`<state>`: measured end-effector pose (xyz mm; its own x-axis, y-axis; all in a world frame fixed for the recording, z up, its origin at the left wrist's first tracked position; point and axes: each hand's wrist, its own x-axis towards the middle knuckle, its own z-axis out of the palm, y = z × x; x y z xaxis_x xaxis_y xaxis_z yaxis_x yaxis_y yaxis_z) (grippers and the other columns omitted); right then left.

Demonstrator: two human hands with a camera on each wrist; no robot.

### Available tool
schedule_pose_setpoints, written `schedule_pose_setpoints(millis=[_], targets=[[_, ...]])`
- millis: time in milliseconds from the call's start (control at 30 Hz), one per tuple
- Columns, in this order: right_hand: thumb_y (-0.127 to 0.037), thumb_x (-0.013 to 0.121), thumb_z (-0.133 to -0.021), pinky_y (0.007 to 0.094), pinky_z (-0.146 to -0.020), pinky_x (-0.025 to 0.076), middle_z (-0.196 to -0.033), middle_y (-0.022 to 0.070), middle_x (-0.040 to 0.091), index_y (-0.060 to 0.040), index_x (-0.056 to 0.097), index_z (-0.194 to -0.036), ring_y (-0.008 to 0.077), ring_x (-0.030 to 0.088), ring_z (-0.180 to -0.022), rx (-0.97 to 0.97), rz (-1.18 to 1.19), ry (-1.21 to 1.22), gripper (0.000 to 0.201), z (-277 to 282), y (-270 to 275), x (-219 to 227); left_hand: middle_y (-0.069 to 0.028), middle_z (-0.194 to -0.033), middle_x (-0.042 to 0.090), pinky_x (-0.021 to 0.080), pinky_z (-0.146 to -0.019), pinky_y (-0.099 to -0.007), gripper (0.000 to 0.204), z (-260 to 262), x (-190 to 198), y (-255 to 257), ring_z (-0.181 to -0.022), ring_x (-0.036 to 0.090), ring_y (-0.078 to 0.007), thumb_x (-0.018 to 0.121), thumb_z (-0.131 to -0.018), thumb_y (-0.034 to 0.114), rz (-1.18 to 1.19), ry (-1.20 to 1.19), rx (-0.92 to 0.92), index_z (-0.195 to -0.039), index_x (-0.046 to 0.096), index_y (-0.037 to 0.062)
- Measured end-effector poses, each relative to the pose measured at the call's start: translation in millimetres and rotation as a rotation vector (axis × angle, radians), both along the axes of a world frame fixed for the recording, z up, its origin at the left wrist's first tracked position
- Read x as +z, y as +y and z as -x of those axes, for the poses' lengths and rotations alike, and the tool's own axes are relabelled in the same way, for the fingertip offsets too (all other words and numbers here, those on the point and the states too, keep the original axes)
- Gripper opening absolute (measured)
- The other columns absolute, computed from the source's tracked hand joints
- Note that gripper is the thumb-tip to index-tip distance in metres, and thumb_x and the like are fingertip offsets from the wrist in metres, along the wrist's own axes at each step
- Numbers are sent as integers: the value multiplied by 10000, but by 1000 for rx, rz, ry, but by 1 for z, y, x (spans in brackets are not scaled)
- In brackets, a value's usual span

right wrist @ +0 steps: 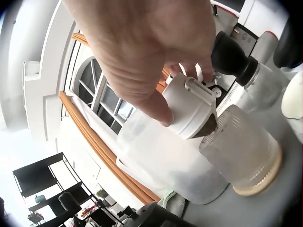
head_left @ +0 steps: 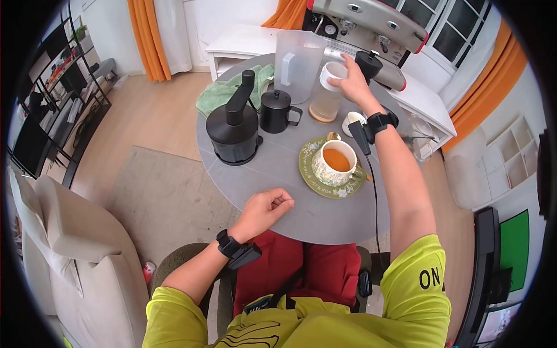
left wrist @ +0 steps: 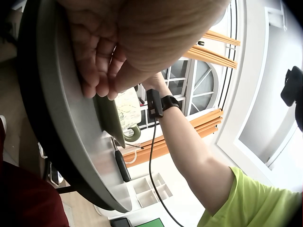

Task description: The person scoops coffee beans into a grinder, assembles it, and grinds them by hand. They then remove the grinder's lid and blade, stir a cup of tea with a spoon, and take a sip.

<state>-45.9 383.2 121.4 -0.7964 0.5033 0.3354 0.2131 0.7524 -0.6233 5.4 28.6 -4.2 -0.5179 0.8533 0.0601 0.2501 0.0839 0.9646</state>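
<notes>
My right hand [head_left: 355, 86] pinches a white lid-like piece [right wrist: 189, 108] between thumb and fingers. In the right wrist view it tilts over the mouth of a ribbed clear glass jar [right wrist: 244, 151], with dark matter at its lower edge. The jar [head_left: 326, 101] stands on the grey table [head_left: 278, 214]. My left hand [head_left: 264, 211] rests near the table's front edge, fingers loosely curled, holding nothing; the left wrist view shows it [left wrist: 118, 52] beside the saucer [left wrist: 109, 120]. Right of it, a cup of orange-brown drink [head_left: 333, 164] sits on the green saucer [head_left: 313, 184].
A black grinder [head_left: 232, 130], a black lidded pitcher [head_left: 277, 111], a green cloth [head_left: 217, 95] and a translucent jug [head_left: 297, 69] stand on the left and back. A small white cup [head_left: 352, 123] is near my right wrist. An espresso machine [head_left: 371, 26] stands behind.
</notes>
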Motion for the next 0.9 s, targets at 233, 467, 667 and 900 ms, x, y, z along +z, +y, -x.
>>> schedule_pose_setpoints(millis=[233,467,667,900], targets=[[-225,800,-691,410,-1076,400,-1393,259,475,-42,345,-1482,363,484,-1304,-56,-32,53,931,-8,-15,20,9,-787,635,480,-663,-227,137,-1,-1,1,-708,565,-46,640,-950,143,0,-3,5,-941,662,8],[-247,815,-661,407,-1080,404,-1397,252,472,-32,351,-1476,362,499,-1284,-65,76,109,962,-4,-8,13,14,-789,633,473,-656,-222,130,0,0,0,-707,558,-41,640,-947,139,-2,8,3,-947,667,13],[-249,811,-662,396,-1061,412,-1349,244,513,-28,374,-1459,365,520,-1255,-101,29,146,935,-18,4,14,-9,-791,657,492,-666,-244,149,0,-2,-1,-704,594,-72,647,-941,160,-2,14,12,-934,667,13],[-249,804,-680,384,-1038,415,-1333,235,528,-31,372,-1461,344,539,-1225,-189,73,113,918,-71,22,5,-30,-777,670,507,-666,-263,164,0,-8,2,-690,620,-95,654,-935,175,-33,5,24,-926,668,12]])
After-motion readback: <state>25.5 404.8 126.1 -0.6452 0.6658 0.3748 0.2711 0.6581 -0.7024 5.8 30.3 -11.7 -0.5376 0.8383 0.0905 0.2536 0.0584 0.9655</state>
